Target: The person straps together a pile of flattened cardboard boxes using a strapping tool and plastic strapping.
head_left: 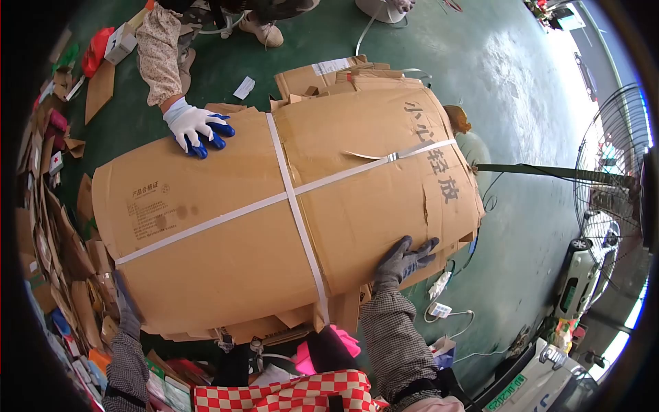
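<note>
A large bundle of flattened cardboard [226,185] lies in front of me, bound by crossing white straps [295,199] with a buckle near the right end. My right hand [403,262], in a grey glove, rests on its near right edge with the fingers spread. Against the left end of the bundle is my left hand [127,299], also gloved; I see it edge-on, fingers stretched along the cardboard and partly hidden. Across from me, another person's hand [195,127] in a white and blue glove presses on the far side of the top sheet.
Scrap cardboard and boxes [68,254] pile up along the left. A fan [611,151] on a pole stands at the right, with parked vehicles [535,378] beyond. A power strip [439,311] and cables lie on the green floor [508,226]. A pink cloth [343,340] is by my legs.
</note>
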{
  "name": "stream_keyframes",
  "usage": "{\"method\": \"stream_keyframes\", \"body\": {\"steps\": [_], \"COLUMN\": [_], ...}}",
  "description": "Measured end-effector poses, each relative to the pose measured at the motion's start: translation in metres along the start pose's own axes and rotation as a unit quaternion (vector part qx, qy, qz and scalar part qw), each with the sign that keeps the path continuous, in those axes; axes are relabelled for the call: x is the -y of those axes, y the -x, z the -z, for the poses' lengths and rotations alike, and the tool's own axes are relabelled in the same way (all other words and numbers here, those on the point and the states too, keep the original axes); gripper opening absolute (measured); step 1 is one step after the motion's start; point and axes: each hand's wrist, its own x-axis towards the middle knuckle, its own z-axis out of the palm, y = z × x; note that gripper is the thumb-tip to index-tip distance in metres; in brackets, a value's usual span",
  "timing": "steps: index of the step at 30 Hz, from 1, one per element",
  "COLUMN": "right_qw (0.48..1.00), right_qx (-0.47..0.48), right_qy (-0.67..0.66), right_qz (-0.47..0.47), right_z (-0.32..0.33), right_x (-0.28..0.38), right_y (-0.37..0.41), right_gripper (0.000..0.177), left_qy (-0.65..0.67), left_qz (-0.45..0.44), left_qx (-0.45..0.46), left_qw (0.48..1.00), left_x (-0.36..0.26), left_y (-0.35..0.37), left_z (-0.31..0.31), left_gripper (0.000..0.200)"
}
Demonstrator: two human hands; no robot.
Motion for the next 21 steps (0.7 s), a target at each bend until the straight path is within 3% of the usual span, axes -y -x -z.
{"method": "stream_keyframes", "body": {"steps": [7,11,13,16,18,19,21], "right_qw": [1.000,0.997,0.999,0.996,0.993,0.991,0.972], "right_qx": [0.008,0.001,0.000,-0.008,0.007,0.022,0.020], "right_qy": [0.013,-0.035,-0.005,0.044,0.089,0.116,0.224], "right_qz": [0.026,0.066,0.050,0.078,0.072,0.070,0.071], "right_z": [-0.017,-0.031,-0.026,-0.040,-0.050,-0.048,-0.047], "right_x": [0.015,0.028,0.041,0.064,0.101,0.124,0.149], "right_y": [-0.054,-0.088,-0.083,-0.112,-0.151,-0.177,-0.253], "right_gripper": [0.069,0.068,0.068,0.066,0.063,0.062,0.060], "left_qy": [0.091,0.037,0.007,0.068,0.108,-0.165,0.037], "left_qz": [0.056,0.025,0.061,0.099,0.060,-0.200,0.062], "left_qx": [0.087,0.056,0.075,0.086,0.137,0.095,0.251], "left_qw": [0.991,0.997,0.995,0.989,0.983,0.961,0.965], "left_x": [0.020,0.040,0.010,-0.007,-0.018,0.013,0.018], "left_y": [0.032,0.041,0.059,0.071,0.065,0.046,0.039], "left_z": [-0.044,-0.076,-0.085,-0.136,-0.180,-0.193,-0.255], "left_gripper": [0.064,0.082,0.083,0.072,0.072,0.076,0.070]}}
